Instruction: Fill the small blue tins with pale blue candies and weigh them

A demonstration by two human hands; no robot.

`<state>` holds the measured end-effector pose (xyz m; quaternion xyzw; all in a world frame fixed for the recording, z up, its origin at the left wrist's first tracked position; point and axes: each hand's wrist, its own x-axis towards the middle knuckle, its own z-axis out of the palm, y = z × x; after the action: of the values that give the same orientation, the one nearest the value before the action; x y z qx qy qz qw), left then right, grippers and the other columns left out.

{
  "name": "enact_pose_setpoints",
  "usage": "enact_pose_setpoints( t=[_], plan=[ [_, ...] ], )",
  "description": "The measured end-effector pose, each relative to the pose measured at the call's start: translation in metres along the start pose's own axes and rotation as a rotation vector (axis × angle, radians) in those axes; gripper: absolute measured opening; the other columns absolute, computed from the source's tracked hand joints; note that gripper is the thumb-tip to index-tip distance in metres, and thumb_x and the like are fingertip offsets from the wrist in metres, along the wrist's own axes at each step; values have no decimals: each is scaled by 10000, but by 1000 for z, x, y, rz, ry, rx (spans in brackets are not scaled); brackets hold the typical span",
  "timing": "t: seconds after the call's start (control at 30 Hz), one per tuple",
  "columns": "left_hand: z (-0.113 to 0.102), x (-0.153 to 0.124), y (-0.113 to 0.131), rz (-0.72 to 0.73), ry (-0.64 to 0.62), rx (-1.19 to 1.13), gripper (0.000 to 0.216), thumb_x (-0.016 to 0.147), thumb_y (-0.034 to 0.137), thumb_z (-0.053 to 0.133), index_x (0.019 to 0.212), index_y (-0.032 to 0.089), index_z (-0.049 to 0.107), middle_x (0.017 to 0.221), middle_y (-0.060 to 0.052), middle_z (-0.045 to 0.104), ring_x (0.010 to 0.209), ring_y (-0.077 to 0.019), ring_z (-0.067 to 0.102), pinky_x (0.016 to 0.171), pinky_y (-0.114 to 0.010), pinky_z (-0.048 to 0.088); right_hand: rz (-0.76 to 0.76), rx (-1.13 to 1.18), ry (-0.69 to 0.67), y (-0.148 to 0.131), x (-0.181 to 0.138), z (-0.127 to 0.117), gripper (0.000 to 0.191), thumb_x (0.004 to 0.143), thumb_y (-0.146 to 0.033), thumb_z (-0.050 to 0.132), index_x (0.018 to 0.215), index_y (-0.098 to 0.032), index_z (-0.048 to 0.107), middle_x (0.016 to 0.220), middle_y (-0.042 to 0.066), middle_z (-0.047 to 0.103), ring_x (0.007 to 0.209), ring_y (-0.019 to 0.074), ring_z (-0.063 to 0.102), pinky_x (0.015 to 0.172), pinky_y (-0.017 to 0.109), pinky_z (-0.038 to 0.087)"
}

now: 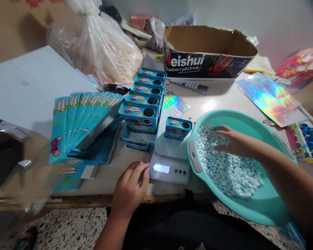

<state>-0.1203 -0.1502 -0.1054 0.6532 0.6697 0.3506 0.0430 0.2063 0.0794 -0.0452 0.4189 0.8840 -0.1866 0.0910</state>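
My left hand (131,185) lies on the table with its fingers curled in, fingertips against the left edge of a white digital scale (181,175). The lit display seems to show 154. A small blue box (176,129) with a dark round spot on top stands on the scale's platform. Over the candies in a turquoise plastic tub (273,194), my right hand (229,140) is open, thumb and fingers apart, fingertips at the heap. The small pale blue and white candies (234,180) fill the tub's left part.
Left of the scale stands a row of similar blue boxes (141,109). Flat blue cartons (80,121) lie fanned out farther left. Behind are a black cardboard box (208,66) and a clear plastic bag (101,52). Shiny holographic sheets (271,97) lie at the right.
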Motion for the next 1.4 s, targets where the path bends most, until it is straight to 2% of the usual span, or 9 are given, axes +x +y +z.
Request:
enact_pose_setpoints(
  t=[0.2, 0.3, 0.4, 0.57, 0.73, 0.93, 1.13, 1.3, 1.4],
  plan=[
    [-19, 23, 6, -4, 377, 58, 392, 828, 157, 707, 1196, 183, 573, 1062, -68, 629, 1034, -189, 617, 975, -338, 503, -232, -92, 365, -78, 16, -44, 399, 981, -400, 509, 1295, -172, 601, 1320, 137, 618, 1183, 300, 594, 1009, 458, 486],
    [-25, 54, 9, -76, 434, 33, 889, 702, 419, 836, 1435, 169, 400, 1333, -175, 500, 1279, -338, 498, 1076, -539, 445, -285, -119, 270, -115, 43, -50, 712, 870, -407, 687, 1483, -163, 419, 1396, 179, 570, 1230, 360, 566, 992, 508, 482],
    [-20, 77, 8, -226, 306, -101, 1150, 643, 566, 836, 1541, 200, 216, 1456, -202, 414, 1366, -379, 434, 1114, -596, 408, -276, -131, 127, -133, 64, -49, 676, 847, -241, 682, 1468, -149, 430, 1236, 174, 671, 1041, 322, 668, 812, 408, 531],
    [-7, 82, -9, -349, 287, -224, 1035, 671, 534, 819, 1511, 229, 298, 1407, -164, 519, 1319, -357, 507, 1098, -581, 436, -398, -117, 147, -149, 33, -84, 449, 847, -158, 643, 1290, -211, 583, 1103, 95, 715, 916, 248, 686, 712, 321, 492],
    [-6, 83, -22, -269, 284, -203, 788, 665, 374, 825, 1366, 204, 508, 1346, -143, 571, 1274, -372, 541, 1084, -580, 453, -533, 43, 335, -186, 2, -123, 519, 914, -281, 624, 1411, -222, 486, 1229, 100, 675, 1010, 247, 649, 812, 353, 501],
    [1, 80, -34, -268, 265, -267, 617, 721, 361, 801, 1277, 230, 570, 1264, -116, 647, 1168, -359, 615, 987, -624, 523, -611, -182, 478, -227, 44, -85, 543, 904, -207, 540, 1423, -69, 461, 1228, 191, 617, 1007, 272, 606, 822, 398, 504],
    [-1, 76, -36, -253, 273, -319, 500, 781, 343, 753, 1240, 233, 586, 1239, -105, 644, 1149, -345, 621, 963, -631, 540, -592, -290, 693, -230, 59, -59, 539, 955, -264, 506, 1435, -27, 440, 1201, 200, 601, 996, 309, 537, 828, 451, 462],
    [-7, 76, -29, -248, 240, -415, 346, 820, 411, 723, 1109, 244, 635, 1070, -65, 677, 1025, -299, 661, 903, -556, 585, -567, -259, 708, -229, 67, -54, 572, 976, -298, 495, 1477, -40, 395, 1229, 197, 589, 1030, 307, 507, 866, 443, 438],
    [-1, 75, -33, -300, 237, -433, 436, 812, 409, 729, 1208, 265, 617, 1168, -66, 674, 1098, -312, 646, 955, -563, 562, -548, -316, 661, -234, 64, -61, 590, 913, -205, 507, 1463, -15, 414, 1210, 212, 596, 1017, 315, 517, 832, 437, 440]
  ],
)
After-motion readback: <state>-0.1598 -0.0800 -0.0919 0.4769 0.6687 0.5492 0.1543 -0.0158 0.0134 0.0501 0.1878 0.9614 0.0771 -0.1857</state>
